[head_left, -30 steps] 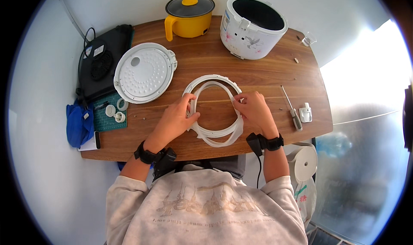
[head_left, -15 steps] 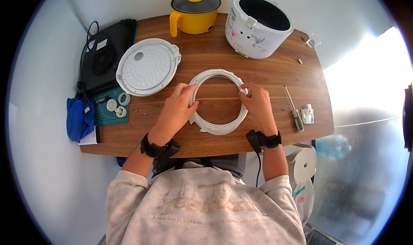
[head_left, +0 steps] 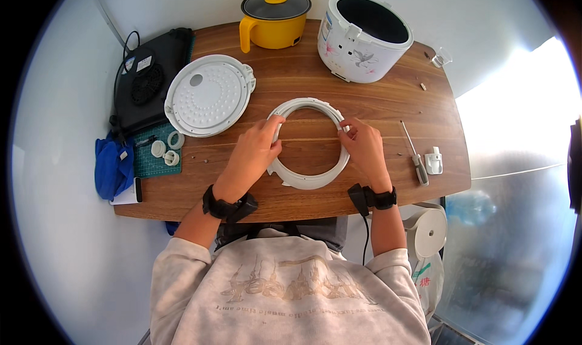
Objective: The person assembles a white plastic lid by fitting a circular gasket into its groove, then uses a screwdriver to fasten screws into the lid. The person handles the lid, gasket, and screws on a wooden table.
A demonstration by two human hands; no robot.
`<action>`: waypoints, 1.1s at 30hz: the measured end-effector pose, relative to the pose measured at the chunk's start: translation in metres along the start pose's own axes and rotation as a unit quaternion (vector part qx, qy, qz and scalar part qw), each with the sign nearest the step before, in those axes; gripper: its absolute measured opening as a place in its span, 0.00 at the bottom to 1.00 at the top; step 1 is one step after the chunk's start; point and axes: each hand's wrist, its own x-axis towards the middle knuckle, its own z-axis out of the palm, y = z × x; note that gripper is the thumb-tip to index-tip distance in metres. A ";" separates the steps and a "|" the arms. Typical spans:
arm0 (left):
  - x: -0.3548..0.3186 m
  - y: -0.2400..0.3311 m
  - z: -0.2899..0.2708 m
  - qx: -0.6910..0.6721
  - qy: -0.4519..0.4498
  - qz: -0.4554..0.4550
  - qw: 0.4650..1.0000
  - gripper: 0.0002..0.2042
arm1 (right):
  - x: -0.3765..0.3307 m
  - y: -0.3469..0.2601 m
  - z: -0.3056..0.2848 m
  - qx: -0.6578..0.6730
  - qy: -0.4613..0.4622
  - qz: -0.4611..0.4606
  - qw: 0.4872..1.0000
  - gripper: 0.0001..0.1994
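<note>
1. At far left, a blue cloth (head_left: 114, 170) bunches against the table (head_left: 315, 205); the pale, dark-edged item (head_left: 128, 193) beside it is partly covered and hard to identify.
2. A black appliance (head_left: 163, 51) lies over much of a green mat (head_left: 145, 162), which bears small white round parts (head_left: 159, 148).
3. A white lid (head_left: 210, 96) blocks the view of the appliance's right edge.
4. The left hand (head_left: 252, 153) lies across the left side of the white ring (head_left: 310, 181), hiding that stretch; how firmly it holds, I cannot tell.
5. Beyond, near the wall, stands a yellow pot (head_left: 276, 31).
6. The ring lies mid-table, between the hands.
7. The right hand (head_left: 365, 150) pinches its upper right rim.
8. Behind stands a white cooker body (head_left: 357, 59), its dark interior hard to make out.
9. Farther right lie a screwdriver (head_left: 419, 166) and a white latch piece (head_left: 433, 162).
</note>
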 end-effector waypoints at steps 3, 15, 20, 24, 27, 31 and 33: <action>0.006 -0.004 0.004 -0.031 -0.001 -0.010 0.999 0.19 | 0.000 0.000 0.001 0.004 0.008 -0.001 1.000 0.11; 0.013 -0.018 0.011 0.034 0.049 0.004 0.998 0.15 | 0.000 -0.004 0.001 0.002 -0.008 0.009 1.000 0.13; 0.015 -0.015 0.012 0.097 0.023 -0.014 0.995 0.16 | 0.000 -0.009 -0.002 -0.002 -0.023 0.001 1.000 0.15; 0.022 -0.019 0.015 0.102 0.017 0.003 0.995 0.15 | 0.003 -0.006 0.000 -0.010 -0.011 -0.003 1.000 0.15; 0.030 -0.026 0.017 0.124 0.013 0.007 0.992 0.14 | 0.003 -0.004 0.001 -0.029 -0.013 -0.015 0.999 0.15; 0.034 -0.029 0.020 0.153 0.011 -0.005 0.988 0.11 | 0.003 -0.003 0.003 -0.040 -0.010 -0.032 0.999 0.13; 0.035 -0.027 0.020 0.158 0.011 -0.012 0.987 0.11 | 0.004 -0.004 0.004 -0.038 0.004 -0.026 0.999 0.12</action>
